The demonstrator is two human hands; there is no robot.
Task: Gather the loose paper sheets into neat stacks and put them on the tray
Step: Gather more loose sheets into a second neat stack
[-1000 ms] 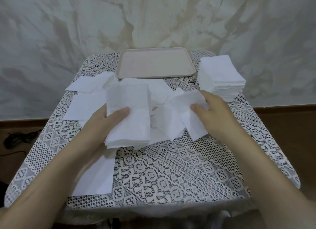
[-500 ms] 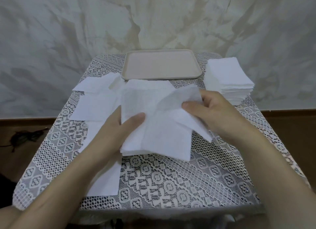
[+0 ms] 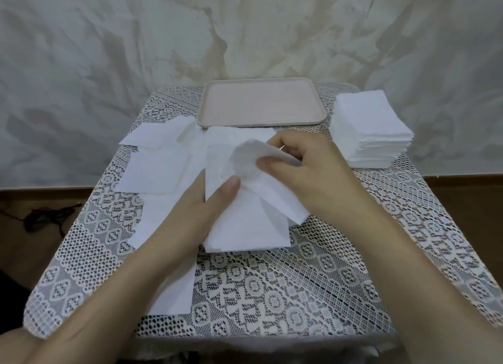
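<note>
Sheets (image 3: 246, 229) between left hand (image 3: 197, 212), right hand (image 3: 309, 173)

I read 0 text, labels or numbers: paper sheets (image 3: 245, 227), tray (image 3: 261, 102) and lace tablecloth (image 3: 272, 282) are all unmarked.

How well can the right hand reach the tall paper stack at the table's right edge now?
Probably yes, easily: only bare lace cloth lies between the right hand and the tall stack. But its grip holds a crumpled sheet, which it must release first.
</note>
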